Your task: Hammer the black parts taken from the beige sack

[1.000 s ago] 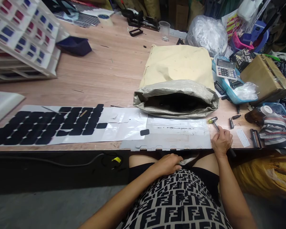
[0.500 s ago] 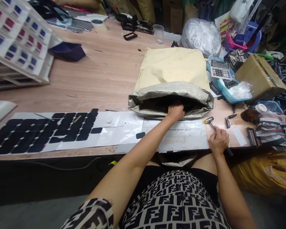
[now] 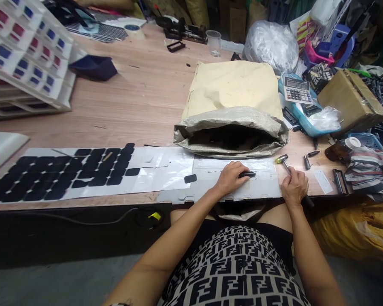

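Observation:
My left hand (image 3: 231,177) rests on the grey work plate (image 3: 210,192) at the table's near edge, fingers closed on a small black part (image 3: 247,174) that lies flat on the plate. My right hand (image 3: 295,187) grips the handle of a small hammer (image 3: 284,162), whose metal head points away from me just right of the plate. Behind both hands lies an open woven sack (image 3: 232,127) with dark pieces inside its mouth. One loose black oval piece (image 3: 190,178) sits left of my left hand.
Rows of black oval pieces (image 3: 67,172) cover a white sheet at the left. White trays with red and blue pieces (image 3: 28,51) are stacked at far left. A calculator (image 3: 295,90), a blue basket, a cardboard box (image 3: 351,100) and small tools crowd the right side.
My left hand went from my lap into the sack's mouth, then came back onto the grey plate holding a small black part. My right hand stayed on the hammer.

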### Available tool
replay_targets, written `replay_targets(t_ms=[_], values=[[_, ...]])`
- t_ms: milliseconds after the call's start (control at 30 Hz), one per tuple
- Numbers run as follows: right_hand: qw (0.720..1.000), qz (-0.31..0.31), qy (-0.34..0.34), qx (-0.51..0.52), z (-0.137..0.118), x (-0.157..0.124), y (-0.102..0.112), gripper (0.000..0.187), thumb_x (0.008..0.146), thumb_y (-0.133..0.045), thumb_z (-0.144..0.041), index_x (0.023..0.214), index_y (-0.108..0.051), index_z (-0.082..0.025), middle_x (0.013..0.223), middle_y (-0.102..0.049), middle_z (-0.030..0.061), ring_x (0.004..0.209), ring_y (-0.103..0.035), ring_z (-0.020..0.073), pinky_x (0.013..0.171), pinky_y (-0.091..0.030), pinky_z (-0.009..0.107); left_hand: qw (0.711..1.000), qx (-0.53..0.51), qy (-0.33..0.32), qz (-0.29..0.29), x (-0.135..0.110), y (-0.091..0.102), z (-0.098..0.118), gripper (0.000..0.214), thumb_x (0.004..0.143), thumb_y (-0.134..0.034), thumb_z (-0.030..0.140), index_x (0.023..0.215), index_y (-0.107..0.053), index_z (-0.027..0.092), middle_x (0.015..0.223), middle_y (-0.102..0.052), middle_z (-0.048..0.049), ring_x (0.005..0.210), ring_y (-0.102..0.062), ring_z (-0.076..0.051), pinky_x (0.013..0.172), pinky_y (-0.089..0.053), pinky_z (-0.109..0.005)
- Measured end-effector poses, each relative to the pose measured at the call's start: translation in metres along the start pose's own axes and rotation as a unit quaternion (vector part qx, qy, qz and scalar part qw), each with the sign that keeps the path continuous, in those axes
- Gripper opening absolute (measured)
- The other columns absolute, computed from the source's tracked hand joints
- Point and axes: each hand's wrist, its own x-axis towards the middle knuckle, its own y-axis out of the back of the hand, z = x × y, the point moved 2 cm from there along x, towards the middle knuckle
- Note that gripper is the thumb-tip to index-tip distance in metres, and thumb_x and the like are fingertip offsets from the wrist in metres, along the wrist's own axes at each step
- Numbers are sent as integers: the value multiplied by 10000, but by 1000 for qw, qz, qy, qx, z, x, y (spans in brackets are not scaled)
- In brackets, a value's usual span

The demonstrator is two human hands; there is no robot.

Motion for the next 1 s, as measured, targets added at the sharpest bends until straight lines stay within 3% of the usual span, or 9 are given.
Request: replay_targets(t_ms=[200, 333, 533, 733, 1000], values=[[999, -45, 5, 24, 2, 7, 6, 433, 904, -463, -202, 1283, -672, -193, 1011, -579, 123, 925, -493, 267, 806, -413, 407, 999, -29, 21, 22, 3, -11, -10, 202, 833, -762, 306, 1014, -715, 228, 931, -659, -17, 910, -570, -207, 829, -448, -347], [990, -67, -8, 123, -4, -1, 22, 425, 938, -425, -247, 1286, -651, -156, 1012, -594, 126, 958, -556, 275, 834, -482, 417, 998, -40, 28, 30, 4, -9, -10, 192, 826, -770, 310, 990, -725, 223, 918, -649, -18, 916, -574, -206, 819, -453, -342], [940, -129, 101, 300, -42, -35, 39, 343, 1002, -397, -283, 1251, -609, -180, 1110, -654, 120, 1041, -625, 238, 938, -523, 411, 998, -44, 27, 33, 4, -10, -10, 172, 838, -752, 297, 996, -748, 228, 892, -623, -21, 917, -575, -203, 828, -456, -341], [936, -125, 150, 294, -64, -52, 39, 397, 1008, -389, -215, 1353, -581, -184, 1092, -662, 112, 1021, -642, 218, 920, -535, 363, 998, -44, 34, 34, 5, -10, -9, 188, 825, -763, 300, 1002, -757, 238, 887, -618, -18, 920, -578, -201, 846, -460, -343], [948, -126, 148, 254, -75, -52, 49, 429, 997, -391, -186, 1377, -591, -198, 1054, -660, 97, 977, -647, 214, 871, -536, 326, 997, -51, 38, 36, 5, -11, -9, 168, 822, -763, 285, 984, -749, 246, 886, -613, -11, 918, -572, -196, 845, -456, -334]])
